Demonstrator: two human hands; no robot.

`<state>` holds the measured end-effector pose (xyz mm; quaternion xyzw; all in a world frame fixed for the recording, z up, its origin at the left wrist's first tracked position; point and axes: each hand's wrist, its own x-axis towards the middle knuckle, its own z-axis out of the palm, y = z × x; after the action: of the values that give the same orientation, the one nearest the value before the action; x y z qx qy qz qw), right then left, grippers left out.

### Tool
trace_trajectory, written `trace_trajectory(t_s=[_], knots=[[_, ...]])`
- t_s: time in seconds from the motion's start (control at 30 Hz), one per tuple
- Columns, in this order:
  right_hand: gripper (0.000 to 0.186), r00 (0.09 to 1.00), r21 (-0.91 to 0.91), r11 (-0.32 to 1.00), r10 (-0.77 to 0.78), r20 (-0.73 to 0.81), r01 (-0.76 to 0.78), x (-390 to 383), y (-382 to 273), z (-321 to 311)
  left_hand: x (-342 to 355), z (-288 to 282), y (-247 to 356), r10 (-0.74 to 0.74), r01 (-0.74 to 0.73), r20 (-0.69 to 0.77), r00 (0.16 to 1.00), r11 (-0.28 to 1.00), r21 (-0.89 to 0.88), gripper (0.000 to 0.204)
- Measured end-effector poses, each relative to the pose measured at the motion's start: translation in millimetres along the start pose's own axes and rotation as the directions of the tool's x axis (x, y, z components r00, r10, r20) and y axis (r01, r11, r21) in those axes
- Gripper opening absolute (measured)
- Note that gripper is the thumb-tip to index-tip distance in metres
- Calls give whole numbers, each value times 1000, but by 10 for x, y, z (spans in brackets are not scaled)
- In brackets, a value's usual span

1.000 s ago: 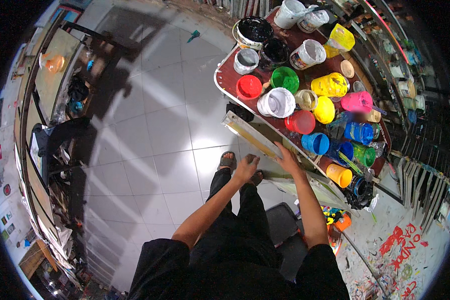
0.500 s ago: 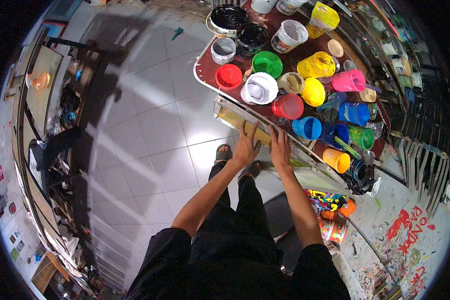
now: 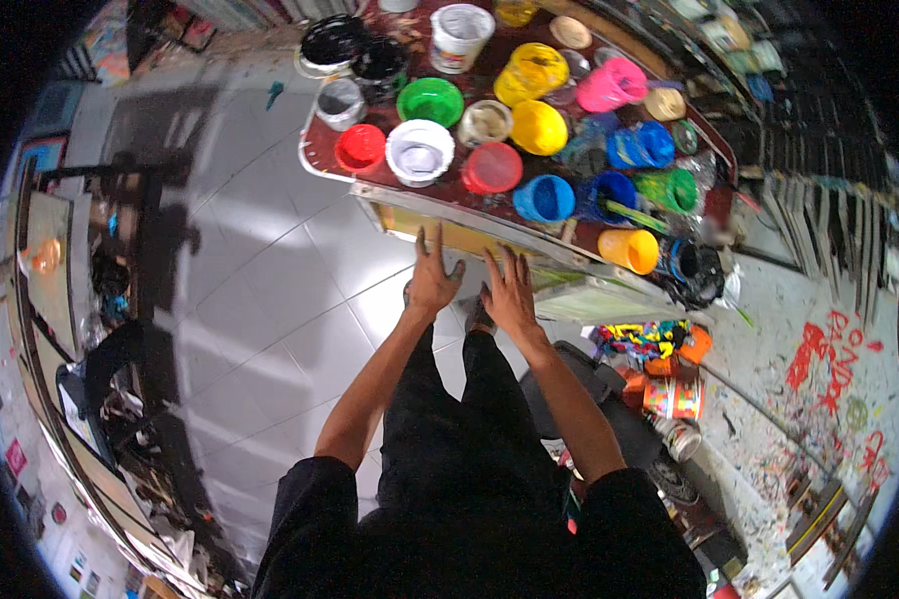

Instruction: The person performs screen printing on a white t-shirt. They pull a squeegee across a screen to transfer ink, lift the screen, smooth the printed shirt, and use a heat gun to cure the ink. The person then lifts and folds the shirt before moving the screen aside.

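Both my hands hold nothing, and their fingers are spread. My left hand (image 3: 433,284) points toward a framed screen (image 3: 462,238) that leans along the near edge of the table. My right hand (image 3: 510,294) is a little to the right, also before the frame. Whether any fingertip touches it, I cannot tell. Beyond the hands, the dark red table (image 3: 322,150) carries many paint tubs. Closest are a red tub (image 3: 360,148), a white tub (image 3: 420,153), a dull red lidded one (image 3: 491,168) and a light blue one (image 3: 544,199).
Further frames (image 3: 609,295) lean at the right below the table. A dark chair (image 3: 559,389) stands by my right leg, near colourful rags (image 3: 641,340) and a patterned bucket (image 3: 673,397). Shelving (image 3: 45,329) runs along the left. Grey tiles (image 3: 260,270) cover the floor.
My view has turned, so the table sits further left and higher. Both hands have drawn back from the frame's top edge toward me, fingers spread wider.
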<state>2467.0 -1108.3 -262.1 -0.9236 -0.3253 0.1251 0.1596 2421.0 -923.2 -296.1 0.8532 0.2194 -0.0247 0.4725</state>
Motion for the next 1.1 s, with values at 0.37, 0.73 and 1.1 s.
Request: trace_trajectory(t_s=[0.37, 0.73, 1.1], knots=[[68, 945, -6, 957, 286, -159, -290, -2026, 2135, -198, -999, 792, -82, -54, 50, -32, 998, 994, -99, 95], [92, 957, -275, 918, 290, -21, -285, -2069, 3875, -113, -2909, 1841, 406, -513, 513, 28, 858, 854, -83, 87], [39, 974, -254, 945, 224, 47, -205, -1938, 3948, -145, -4355, 2173, -204, -164, 176, -70, 984, 950, 256, 44]])
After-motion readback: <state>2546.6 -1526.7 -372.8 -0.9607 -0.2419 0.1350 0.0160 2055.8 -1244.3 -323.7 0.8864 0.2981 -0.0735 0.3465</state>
